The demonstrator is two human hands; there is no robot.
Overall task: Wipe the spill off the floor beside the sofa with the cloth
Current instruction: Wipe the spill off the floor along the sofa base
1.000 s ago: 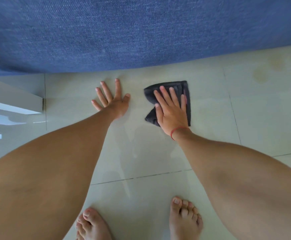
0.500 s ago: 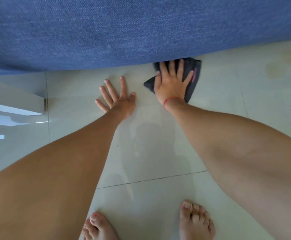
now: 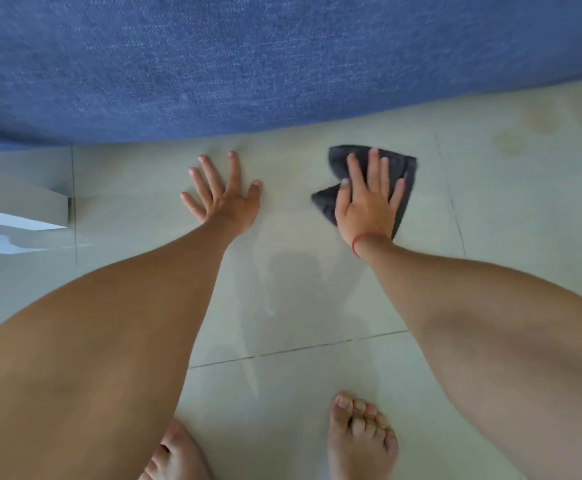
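The flat right hand hides the middle of the crumpled dark grey cloth. The blue woven-fabric sofa runs off the top edge. Two bare feet are cut at the bottom edge.

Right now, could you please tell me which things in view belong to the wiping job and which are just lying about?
Part of the job:
cloth, flat under the right hand
left hand, braced on the floor
yellowish stains beside the sofa

Just there:
white furniture at left
bare feet
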